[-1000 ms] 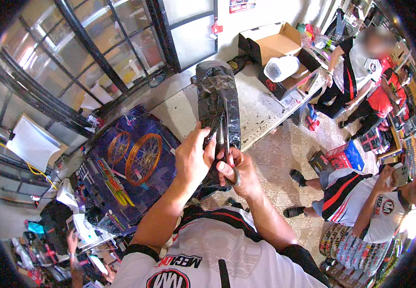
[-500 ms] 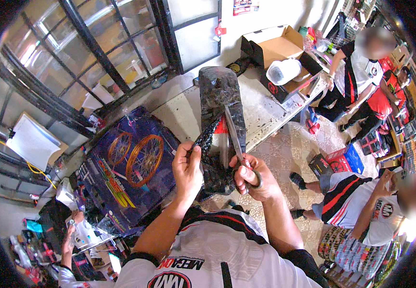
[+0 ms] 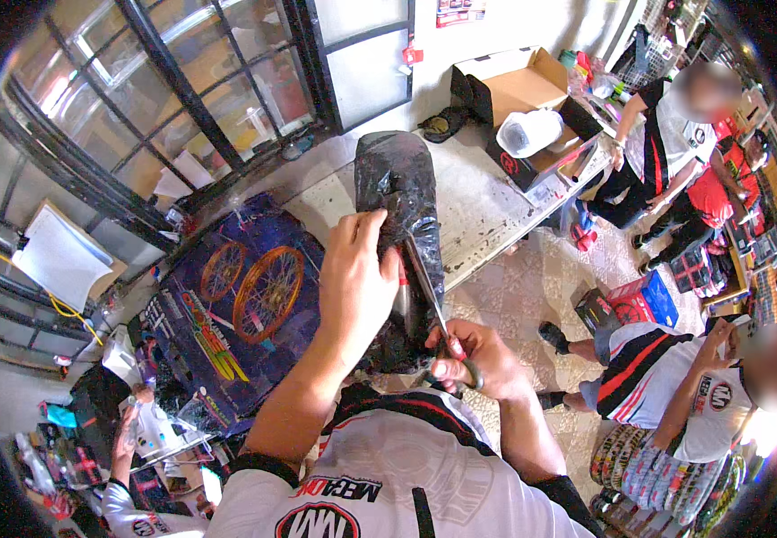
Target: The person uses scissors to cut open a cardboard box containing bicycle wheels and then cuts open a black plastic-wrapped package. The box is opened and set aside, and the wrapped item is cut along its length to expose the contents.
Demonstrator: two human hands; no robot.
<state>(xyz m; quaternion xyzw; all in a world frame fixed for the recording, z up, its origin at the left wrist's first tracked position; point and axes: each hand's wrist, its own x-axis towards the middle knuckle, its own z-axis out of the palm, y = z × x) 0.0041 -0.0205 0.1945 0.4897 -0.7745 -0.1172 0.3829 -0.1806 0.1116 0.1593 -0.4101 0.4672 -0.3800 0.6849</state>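
A long package wrapped in black plastic (image 3: 395, 170) lies lengthwise in front of me, its near end close to my body. A cut runs along the near part of the plastic, and a bit of red and a smooth dark surface show through it. My right hand (image 3: 485, 359) is closed round the handles of a pair of scissors (image 3: 424, 282), whose blades point away from me along the cut. My left hand (image 3: 353, 278) grips the plastic on the left side of the cut, near the blade tips, with fingers and thumb bent.
A dark blue printed box with wheel pictures (image 3: 259, 296) lies to the left. Behind the package is a worn white tabletop (image 3: 487, 202) bearing an open carton (image 3: 518, 85). Co-workers stand at the right, by stacked tyres (image 3: 657, 475). A barred window (image 3: 200, 90) fills the far left.
My left hand has moved forward along the package and now covers part of the cut. The scissors have shifted slightly nearer me, and the package has moved a little left.
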